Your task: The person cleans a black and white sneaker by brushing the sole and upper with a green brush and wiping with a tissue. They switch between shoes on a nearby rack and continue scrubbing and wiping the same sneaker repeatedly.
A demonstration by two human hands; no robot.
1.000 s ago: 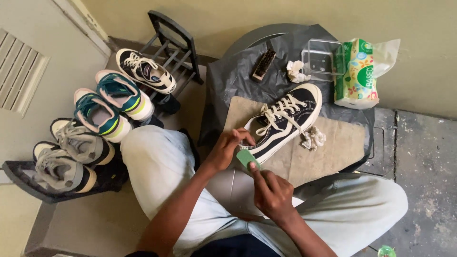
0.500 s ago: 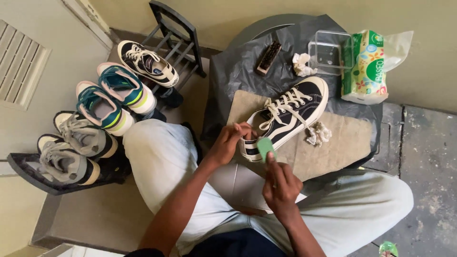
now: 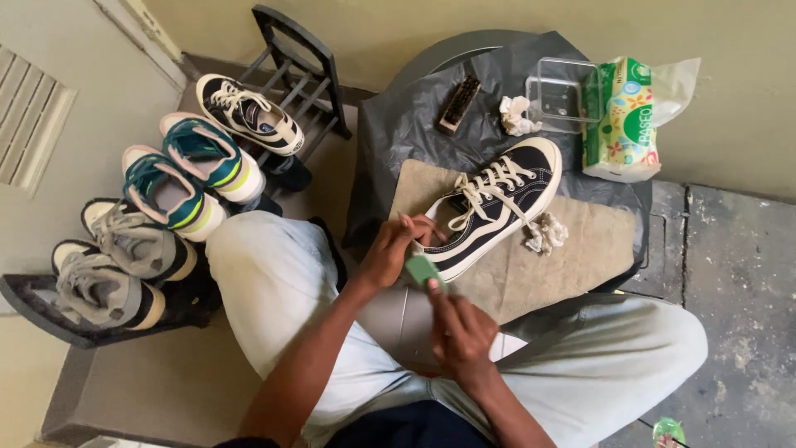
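On the beige cloth mat [image 3: 580,249] spread over a round bench draped in dark grey plastic sheet [image 3: 398,124], a black canvas low-top sneaker with white laces and a white rubber sole [image 3: 497,207] lies on its side-edge, toe pointing away from the person and heel nearest the knees. The left hand [image 3: 398,247] curls around the heel end, fingers closed on the rim to steady the shoe. The right hand [image 3: 460,328] pinches a small pale green block, like an eraser or sponge, [image 3: 423,270] with fingers closed on it, its face pressed against the white sole edge near the heel.

By the look of it, the step in hand is rubbing the sole's sidewall clean; the next move calls for short, firm strokes along the rubber while the left hand keeps the shoe from sliding, then a turn of the shoe to reach a fresh stretch.

Just beside the shoe lies a crumpled white tissue [image 3: 543,234]; farther back sit another tissue wad [image 3: 514,114], a brown bristle brush [image 3: 460,104], a clear plastic box [image 3: 560,95] and a green patterned tissue pack [image 3: 626,116]. To the left, a dark shoe rack [image 3: 290,75] carries several more sneakers [image 3: 186,170].
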